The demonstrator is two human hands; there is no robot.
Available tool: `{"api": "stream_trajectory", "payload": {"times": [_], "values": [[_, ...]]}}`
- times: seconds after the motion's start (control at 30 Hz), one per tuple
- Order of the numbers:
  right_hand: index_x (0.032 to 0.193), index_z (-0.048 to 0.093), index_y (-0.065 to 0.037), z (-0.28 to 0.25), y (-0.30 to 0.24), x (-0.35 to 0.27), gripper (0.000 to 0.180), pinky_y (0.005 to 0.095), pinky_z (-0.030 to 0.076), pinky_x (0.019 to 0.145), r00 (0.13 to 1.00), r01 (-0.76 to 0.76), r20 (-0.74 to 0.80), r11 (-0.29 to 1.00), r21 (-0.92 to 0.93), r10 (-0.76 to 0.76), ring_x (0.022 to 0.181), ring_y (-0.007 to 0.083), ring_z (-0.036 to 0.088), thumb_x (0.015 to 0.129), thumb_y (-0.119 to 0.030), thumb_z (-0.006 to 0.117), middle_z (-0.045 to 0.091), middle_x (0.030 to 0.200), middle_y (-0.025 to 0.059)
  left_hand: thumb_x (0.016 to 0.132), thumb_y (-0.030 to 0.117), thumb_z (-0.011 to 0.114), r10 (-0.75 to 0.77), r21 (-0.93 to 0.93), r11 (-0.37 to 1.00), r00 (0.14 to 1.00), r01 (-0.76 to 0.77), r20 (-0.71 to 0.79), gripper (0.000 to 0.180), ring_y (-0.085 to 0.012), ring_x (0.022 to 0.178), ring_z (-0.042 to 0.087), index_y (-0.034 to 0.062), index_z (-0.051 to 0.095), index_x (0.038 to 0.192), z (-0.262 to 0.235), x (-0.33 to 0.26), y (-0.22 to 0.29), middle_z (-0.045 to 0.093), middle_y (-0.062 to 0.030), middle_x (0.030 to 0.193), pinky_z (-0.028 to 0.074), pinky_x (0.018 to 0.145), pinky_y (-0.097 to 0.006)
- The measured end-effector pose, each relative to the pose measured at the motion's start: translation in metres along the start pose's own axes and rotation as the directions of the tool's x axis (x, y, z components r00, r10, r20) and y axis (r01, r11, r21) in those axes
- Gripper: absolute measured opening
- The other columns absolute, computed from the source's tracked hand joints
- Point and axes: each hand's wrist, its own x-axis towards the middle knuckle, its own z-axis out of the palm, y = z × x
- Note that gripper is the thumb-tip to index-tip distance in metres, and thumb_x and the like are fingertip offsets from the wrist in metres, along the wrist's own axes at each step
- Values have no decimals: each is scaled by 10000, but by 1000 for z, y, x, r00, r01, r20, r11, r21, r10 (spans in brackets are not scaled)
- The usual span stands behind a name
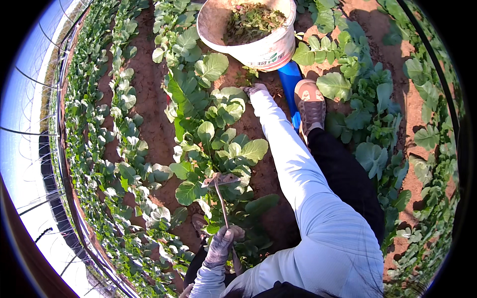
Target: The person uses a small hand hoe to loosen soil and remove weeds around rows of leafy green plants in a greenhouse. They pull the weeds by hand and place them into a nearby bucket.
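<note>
"What surrounds you?"

"Rows of leafy plants point(211, 67) over reddish-brown soil point(149, 94), with curved hoops and a bright pale covering point(20, 99) along your left."

"And your left hand point(218, 247)?"

"Its fingers are curled tightly round the thin handle of your hand tool point(222, 179). That tool stands out ahead of the hand, its narrow head crosswise just over the leaves of the row in front of you."

"Your right hand point(257, 90)?"

"Your arm is stretched far forward, and that hand is low beside the row, just short of the white bucket point(253, 55). I cannot tell whether its fingers are spread or pinching anything; they're too small and partly hidden."

"Anything near it?"

"Loose greens point(254, 22) inside the bucket, then a blue strip point(290, 87) between your right sleeve and your shoe point(311, 102)."
</note>
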Motion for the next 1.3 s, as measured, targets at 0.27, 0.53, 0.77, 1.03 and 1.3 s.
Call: {"api": "stream_trajectory", "payload": {"times": [0.27,0.53,0.77,1.03,1.3], "values": [[955,635,-65,1,14,-22,332,327,490,601,998,-18,58,857,515,-14,689,206,593,740,-305,713,640,868,82,919,306,486,23,-8,1000,1000,-23,15,317,-195,817,526,-8,530,890,-2,1,-4,565,-124,912,429,785,-332],[791,625,-61,-11,27,-53,152,232,359,383,992,-31,53,185,982,-117,449,132,455,725,-144,734,555,625,26,921,330,470,27,50,998,1000,-27,-7,344,-204,800,513,-4,519,855,5,0,6,553,-124,870,412,777,-337],[859,619,-32,-10,56,-44,196,293,438,503,990,-34,96,478,878,-106,561,161,529,743,-164,707,600,727,60,921,331,468,50,32,998,997,-52,65,348,-192,793,507,-6,518,848,0,4,3,553,-120,878,415,766,-326],[886,627,-11,-26,57,-37,223,293,477,603,838,479,-544,536,695,-45,676,193,575,761,-189,675,630,785,77,923,328,465,54,21,998,998,-54,29,344,-180,790,505,-4,527,859,3,1,4,557,-117,890,416,761,-318],[1173,531,-47,-23,-19,-22,490,370,472,829,925,-8,-355,927,-376,-136,977,348,570,722,-215,620,595,1078,196,924,325,461,27,72,997,999,-30,41,336,-178,797,505,3,524,849,0,4,1,561,-116,895,414,767,-319]]}}
